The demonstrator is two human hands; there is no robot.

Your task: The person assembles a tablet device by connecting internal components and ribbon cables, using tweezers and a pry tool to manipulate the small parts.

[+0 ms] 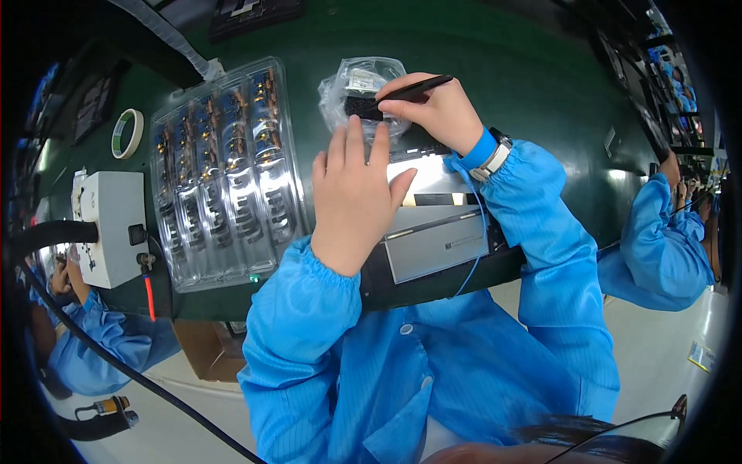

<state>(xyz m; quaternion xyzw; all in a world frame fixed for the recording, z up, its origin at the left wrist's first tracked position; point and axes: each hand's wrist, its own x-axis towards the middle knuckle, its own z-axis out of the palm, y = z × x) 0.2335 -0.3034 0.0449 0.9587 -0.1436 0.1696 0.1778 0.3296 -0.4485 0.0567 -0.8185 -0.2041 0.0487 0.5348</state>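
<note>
My right hand is closed around a slim black pen-like tool, which may be tweezers. Its tip points down at a black, foam-like block lying on a crumpled clear plastic bag. My left hand is spread flat with the palm down, its fingertips at the near edge of the bag and block. Beneath and beside my hands lies a silver metal panel in a dark frame. A blue wrist strap circles my right wrist, and its cord runs down over the panel.
Left of my hands, a clear compartmented tray holds rows of small circuit parts. Farther left are a tape roll and a white box with a black hose. A cardboard box sits below the table edge. People in blue work on both sides.
</note>
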